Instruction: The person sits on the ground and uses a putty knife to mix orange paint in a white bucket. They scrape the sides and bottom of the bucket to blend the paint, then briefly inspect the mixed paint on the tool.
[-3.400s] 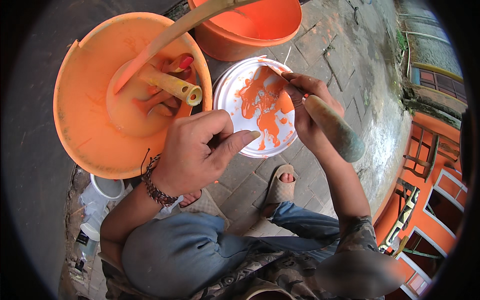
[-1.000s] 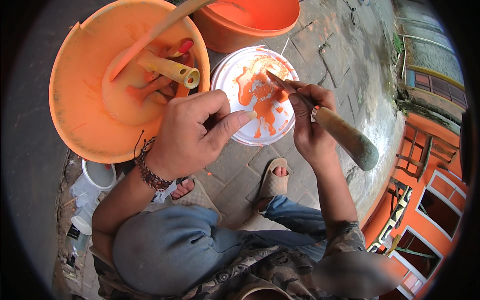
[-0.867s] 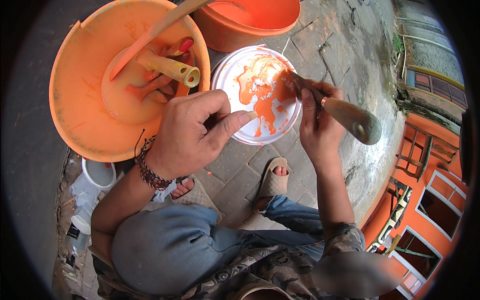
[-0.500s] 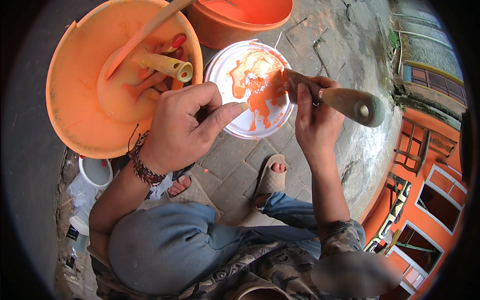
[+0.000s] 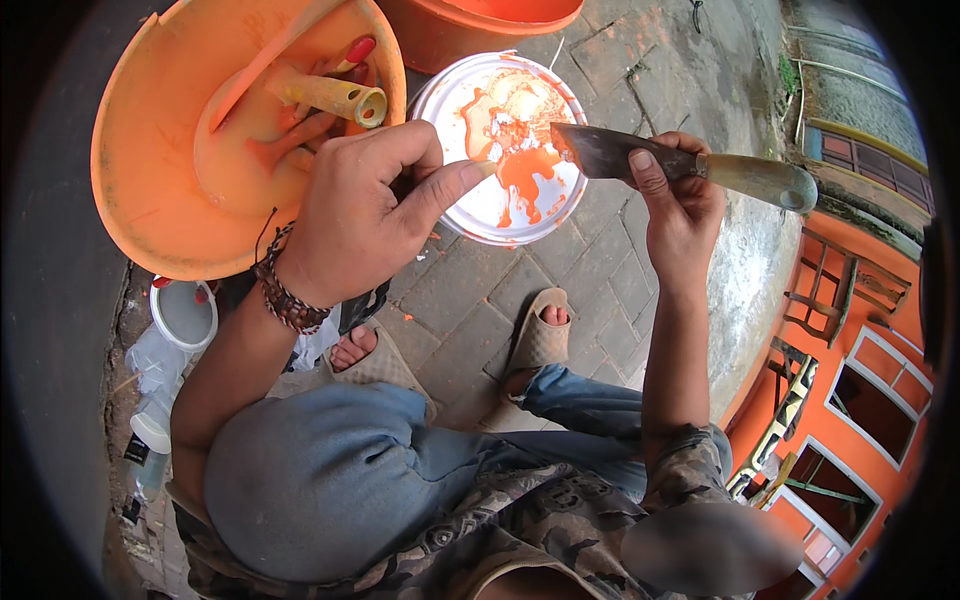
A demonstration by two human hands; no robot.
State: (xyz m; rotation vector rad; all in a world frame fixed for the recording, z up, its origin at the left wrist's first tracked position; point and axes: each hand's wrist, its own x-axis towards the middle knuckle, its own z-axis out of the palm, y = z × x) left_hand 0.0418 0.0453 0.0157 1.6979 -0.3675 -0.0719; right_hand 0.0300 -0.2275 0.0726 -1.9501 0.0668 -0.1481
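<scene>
My right hand grips a putty knife where its dark blade meets the worn wooden handle. Orange paste coats the blade's left end, which is over a round white lid smeared with orange and white paste. Beside the lid's left edge is my left hand, fingers curled and thumb pointing across the rim. Whatever its fingers hold, if anything, is hidden. Left of that hand stands a wide orange basin, containing a pale yellow tube, a red-tipped handle and other orange-stained tools.
A second orange tub stands behind the lid. Grey paving lies under my sandalled feet. At lower left are a small white bucket, plastic bags and a clear bottle. An orange building with wooden chairs is at right.
My right hand has moved right, turning the putty knife so its blade lies nearer horizontal and shows more broadly. My left hand sits slightly higher in view, still curled.
</scene>
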